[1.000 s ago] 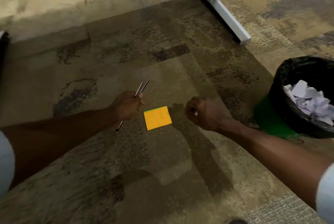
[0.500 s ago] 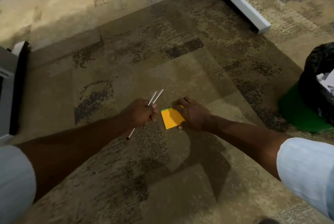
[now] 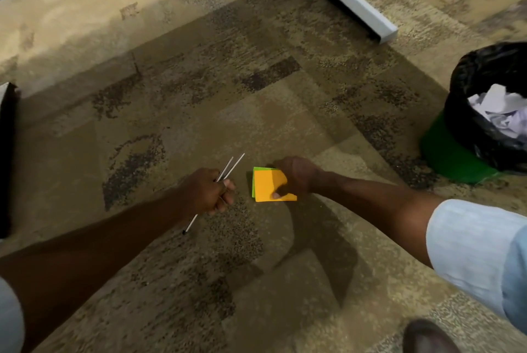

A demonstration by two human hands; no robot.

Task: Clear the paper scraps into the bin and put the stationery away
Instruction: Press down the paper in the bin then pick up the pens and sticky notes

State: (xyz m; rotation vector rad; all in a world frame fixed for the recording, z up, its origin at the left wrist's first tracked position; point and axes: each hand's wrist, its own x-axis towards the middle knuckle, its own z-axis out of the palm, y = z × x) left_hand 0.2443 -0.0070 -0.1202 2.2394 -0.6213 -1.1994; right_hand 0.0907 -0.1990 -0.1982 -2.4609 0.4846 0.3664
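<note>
Carpeted floor (image 3: 285, 281); a bin (image 3: 467, 113) with a black liner at far right contains crumpled paper scraps (image 3: 499, 113). Right hand (image 3: 296, 178) grips an orange-and-green sticky-note pad (image 3: 269, 184), just above the floor. Left hand (image 3: 209, 191) is clenched around two thin pens (image 3: 228, 170).

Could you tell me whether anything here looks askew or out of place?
Only slightly: the square orange sticky-note pad in the right hand has its green lower sheets fanned out of line. The black-lined bin holds its crumpled white paper.
</note>
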